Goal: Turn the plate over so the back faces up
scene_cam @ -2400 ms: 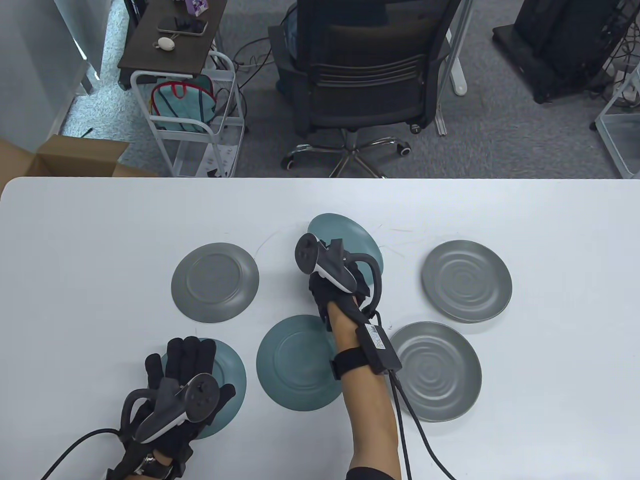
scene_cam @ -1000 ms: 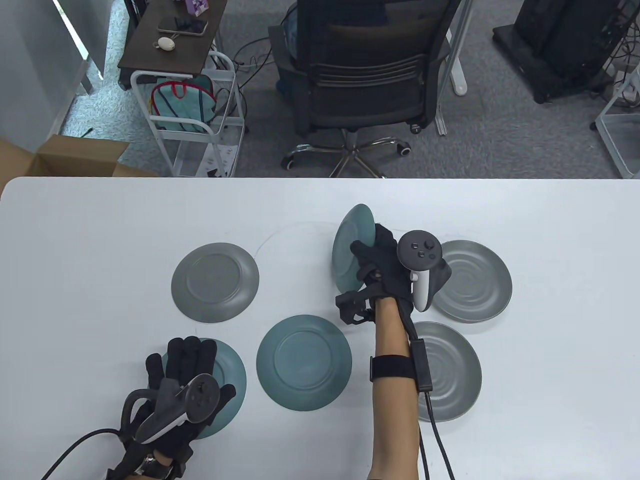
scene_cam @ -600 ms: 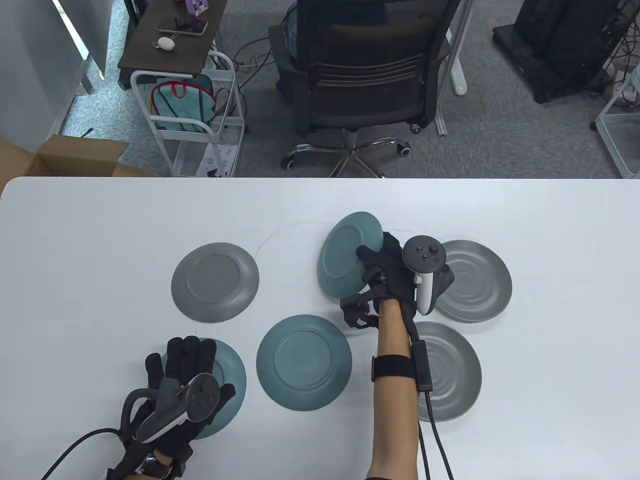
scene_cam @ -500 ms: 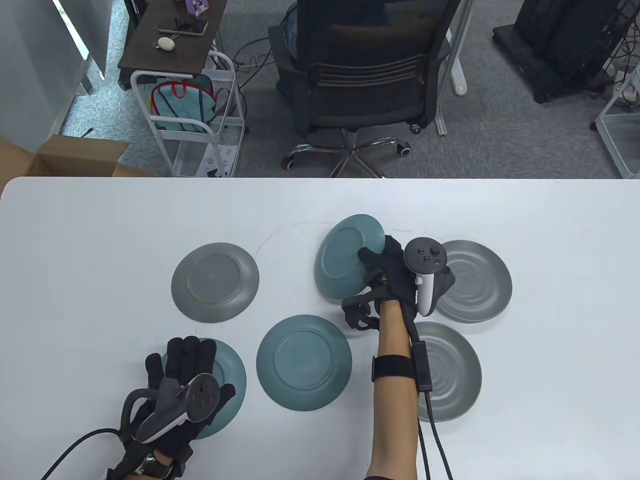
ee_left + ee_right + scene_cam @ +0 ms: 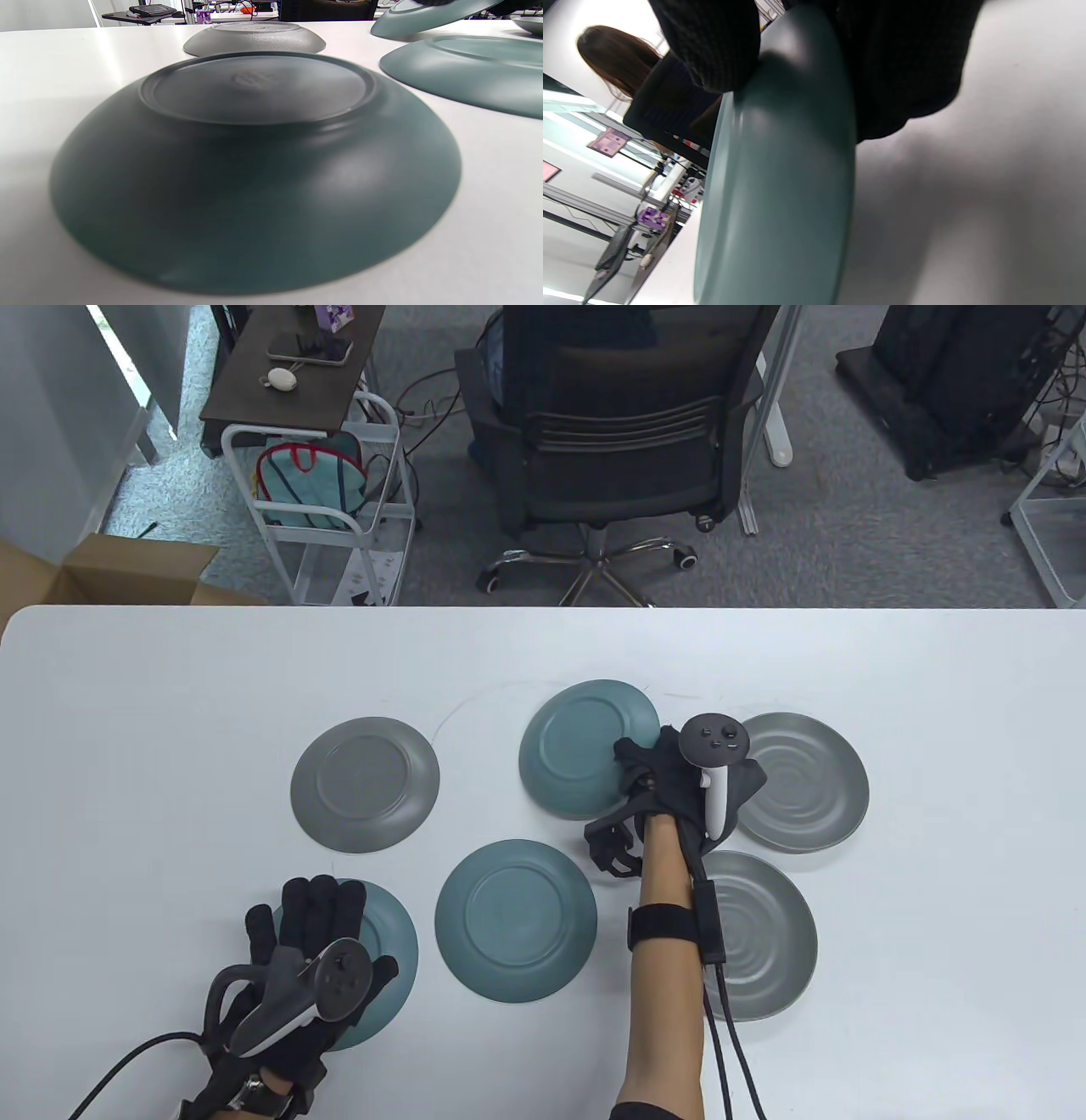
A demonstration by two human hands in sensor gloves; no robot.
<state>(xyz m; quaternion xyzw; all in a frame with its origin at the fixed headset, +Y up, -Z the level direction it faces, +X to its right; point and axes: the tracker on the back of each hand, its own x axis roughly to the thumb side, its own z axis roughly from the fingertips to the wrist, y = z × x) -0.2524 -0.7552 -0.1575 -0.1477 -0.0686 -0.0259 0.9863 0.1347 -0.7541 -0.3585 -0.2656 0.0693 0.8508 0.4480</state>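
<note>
A teal plate (image 5: 573,746) lies back up at the table's middle, its right rim a little raised. My right hand (image 5: 642,757) grips that right rim, thumb on top. In the right wrist view the plate (image 5: 780,190) is pinched between my gloved fingers (image 5: 712,46), tilted over the table. It also shows at the top right of the left wrist view (image 5: 424,17), one edge off the table. My left hand (image 5: 314,916) rests flat, fingers stretched, on another teal plate (image 5: 392,942) that lies back up at the front left.
A grey plate (image 5: 365,785) and a teal plate (image 5: 515,920) lie back up on the white table (image 5: 170,687). Two grey rippled plates (image 5: 806,780) (image 5: 759,937) lie face up at the right, close to my right forearm. An office chair (image 5: 619,432) stands beyond the far edge.
My right hand turned the teal plate over from face up through upright, then lowered it leftward until it lies almost flat, back up. The left hand has not moved.
</note>
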